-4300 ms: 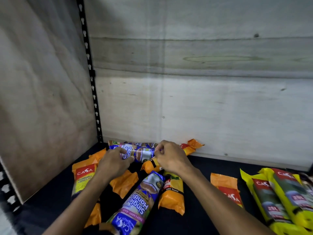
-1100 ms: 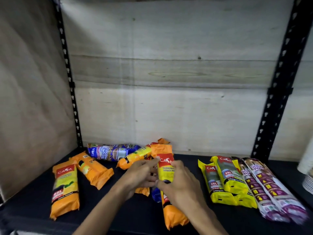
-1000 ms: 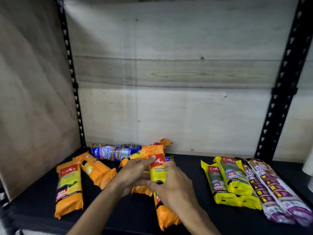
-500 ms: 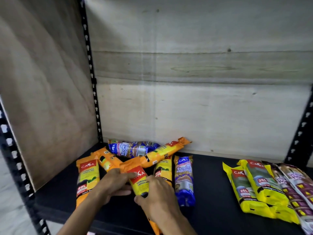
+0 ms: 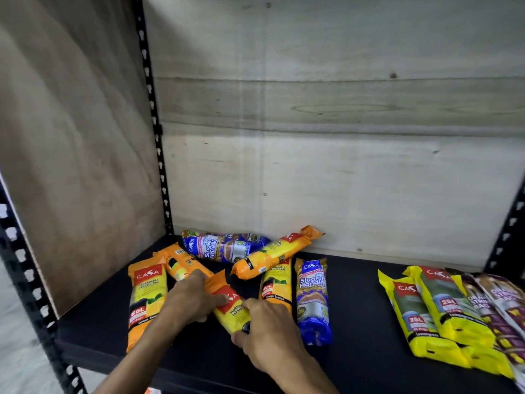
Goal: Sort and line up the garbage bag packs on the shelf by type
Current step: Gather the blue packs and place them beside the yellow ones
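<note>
Both hands hold one orange garbage bag pack [image 5: 230, 304] lying slanted on the black shelf [image 5: 355, 331]. My left hand [image 5: 191, 300] grips its upper end, my right hand [image 5: 268, 327] grips its lower end and hides it. Another orange pack [image 5: 145, 297] lies lengthwise at the left, with a third orange pack [image 5: 179, 261] behind my left hand. An orange pack [image 5: 275, 282] lies lengthwise beside a blue pack [image 5: 312, 300]. At the back, an orange pack [image 5: 274, 251] leans slanted across a second blue pack [image 5: 218, 248].
Yellow packs [image 5: 437, 311] and purple packs [image 5: 500, 308] lie side by side at the right. Plywood panels close the back [image 5: 341, 166] and left side [image 5: 71, 137]. Black perforated posts [image 5: 154, 123] stand at the corners. Bare shelf shows between the blue pack and the yellow packs.
Both hands have carried the orange pack leftward from the middle of the shelf toward the left orange packs. The view has swung left, pushing the yellow and purple packs to the right edge.
</note>
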The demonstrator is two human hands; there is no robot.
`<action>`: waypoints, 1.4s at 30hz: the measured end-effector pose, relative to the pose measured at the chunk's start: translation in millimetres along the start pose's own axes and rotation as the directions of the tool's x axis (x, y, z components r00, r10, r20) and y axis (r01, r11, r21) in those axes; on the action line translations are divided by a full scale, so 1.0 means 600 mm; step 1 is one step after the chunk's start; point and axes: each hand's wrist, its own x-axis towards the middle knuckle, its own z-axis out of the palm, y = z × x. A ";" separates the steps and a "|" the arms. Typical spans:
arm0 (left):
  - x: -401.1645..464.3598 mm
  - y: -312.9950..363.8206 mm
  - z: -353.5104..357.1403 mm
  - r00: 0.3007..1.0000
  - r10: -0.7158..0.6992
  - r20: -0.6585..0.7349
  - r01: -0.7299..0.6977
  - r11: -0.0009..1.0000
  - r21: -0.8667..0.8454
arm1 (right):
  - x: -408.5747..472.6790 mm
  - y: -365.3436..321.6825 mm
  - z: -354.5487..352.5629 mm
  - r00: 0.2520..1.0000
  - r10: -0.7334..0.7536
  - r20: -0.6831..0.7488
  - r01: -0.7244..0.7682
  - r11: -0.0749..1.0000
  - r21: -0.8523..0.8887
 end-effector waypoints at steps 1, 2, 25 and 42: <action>0.000 -0.001 -0.002 1.000 0.006 0.002 -0.006 1.000 0.025 | 0.002 -0.001 -0.001 1.000 -0.001 0.014 0.001 1.000 -0.026; 0.000 -0.002 -0.004 1.000 0.014 -0.001 -0.014 0.998 0.058 | 0.005 -0.002 -0.004 1.000 -0.004 0.026 0.005 0.999 -0.051; 0.220 -0.024 -0.079 0.940 0.012 -0.341 -0.019 1.000 -0.019 | 0.267 -0.032 -0.075 0.992 -0.090 -0.089 0.065 0.964 -0.259; 0.283 -0.031 -0.083 0.910 0.110 -0.399 -0.230 0.936 -0.267 | 0.295 -0.021 -0.056 0.940 -0.217 -0.264 0.126 0.939 -0.321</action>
